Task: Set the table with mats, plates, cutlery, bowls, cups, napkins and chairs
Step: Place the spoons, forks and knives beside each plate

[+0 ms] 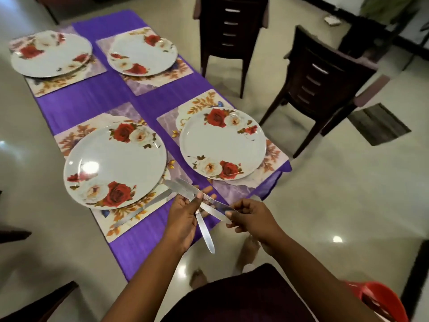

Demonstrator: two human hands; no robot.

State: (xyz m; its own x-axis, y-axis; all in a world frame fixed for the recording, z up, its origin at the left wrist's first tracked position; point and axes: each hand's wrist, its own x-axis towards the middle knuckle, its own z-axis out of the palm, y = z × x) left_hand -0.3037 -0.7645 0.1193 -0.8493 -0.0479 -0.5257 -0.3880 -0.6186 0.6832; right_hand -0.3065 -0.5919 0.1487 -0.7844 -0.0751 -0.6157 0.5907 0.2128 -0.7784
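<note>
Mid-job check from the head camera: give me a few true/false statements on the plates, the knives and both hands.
1. Four floral plates sit on mats, such as the near-left plate. True.
2. The left hand is empty. False: it holds butter knives.
3. A knife lies on the near-left mat. True.
4. The right hand rests on a chair. False: it pinches a held knife's end.
5. Cups stand beside every plate. False: none show.

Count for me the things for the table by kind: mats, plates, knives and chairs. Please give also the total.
Mats: 4
Plates: 4
Knives: 4, one lying on the near left mat, three in the hands
Chairs: 2 dark ones plainly seen beside the table
Total: 14
</note>
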